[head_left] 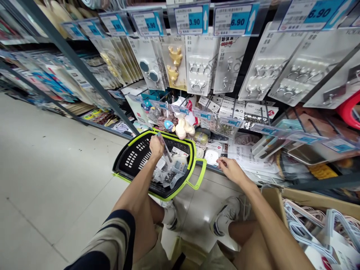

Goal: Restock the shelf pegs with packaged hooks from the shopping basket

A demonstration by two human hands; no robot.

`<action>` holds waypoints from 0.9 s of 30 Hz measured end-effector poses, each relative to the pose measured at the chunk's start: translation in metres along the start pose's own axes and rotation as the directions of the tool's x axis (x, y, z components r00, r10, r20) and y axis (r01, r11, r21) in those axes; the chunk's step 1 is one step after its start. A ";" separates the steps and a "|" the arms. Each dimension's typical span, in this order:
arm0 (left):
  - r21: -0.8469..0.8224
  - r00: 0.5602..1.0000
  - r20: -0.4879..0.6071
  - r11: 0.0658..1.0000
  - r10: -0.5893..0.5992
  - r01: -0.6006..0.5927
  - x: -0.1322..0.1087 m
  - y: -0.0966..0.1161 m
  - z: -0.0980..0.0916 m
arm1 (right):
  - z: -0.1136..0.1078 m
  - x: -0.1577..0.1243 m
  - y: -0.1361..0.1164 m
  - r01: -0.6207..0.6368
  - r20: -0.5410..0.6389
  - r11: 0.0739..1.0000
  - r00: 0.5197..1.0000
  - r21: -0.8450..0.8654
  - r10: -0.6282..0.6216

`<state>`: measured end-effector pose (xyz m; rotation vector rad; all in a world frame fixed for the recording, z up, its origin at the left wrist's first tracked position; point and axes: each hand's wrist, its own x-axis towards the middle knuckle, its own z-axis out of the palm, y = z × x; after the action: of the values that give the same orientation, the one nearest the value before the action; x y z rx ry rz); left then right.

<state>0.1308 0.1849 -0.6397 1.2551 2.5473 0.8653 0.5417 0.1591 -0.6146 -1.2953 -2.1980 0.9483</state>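
My left hand (156, 145) is closed round a clear packet with a grey strip (167, 150) and holds it over the black basket with a lime-green rim (132, 157). Several clear packets (171, 170) lie in the basket. My right hand (229, 167) reaches to the low shelf edge, fingers pinched near small packets (211, 156); what it grips is too small to name. I crouch on the floor, and my shoes (225, 217) show below.
Carded hooks (198, 73) hang on pegs under blue price tags (239, 20). The lower shelf holds mixed small goods (184, 127). A cardboard box of hangers (315, 225) stands at the right. Pale floor tiles (42, 168) stretch to the left.
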 end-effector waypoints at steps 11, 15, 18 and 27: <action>-0.290 0.859 -0.440 0.864 0.262 -0.412 -0.033 0.065 -0.070 | 0.001 -0.003 -0.008 -0.008 -0.003 0.986 1.000 0.165 0.009; -0.697 0.953 -0.110 0.662 0.282 -0.276 -0.055 0.086 -0.065 | 0.004 -0.006 -0.024 -0.110 0.052 0.915 0.994 0.388 0.097; -0.832 0.894 0.233 0.555 0.383 -0.021 -0.077 0.099 -0.048 | 0.005 -0.011 -0.032 -0.157 0.092 0.843 0.987 0.515 0.128; -0.844 0.762 0.447 0.502 0.469 0.186 -0.128 0.120 -0.034 | 0.011 -0.015 -0.046 -0.159 0.180 0.731 0.982 0.663 0.050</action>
<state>0.2782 0.1291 -0.5565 1.1121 1.1324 1.2368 0.5148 0.1268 -0.5882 -1.0043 -1.6018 1.7362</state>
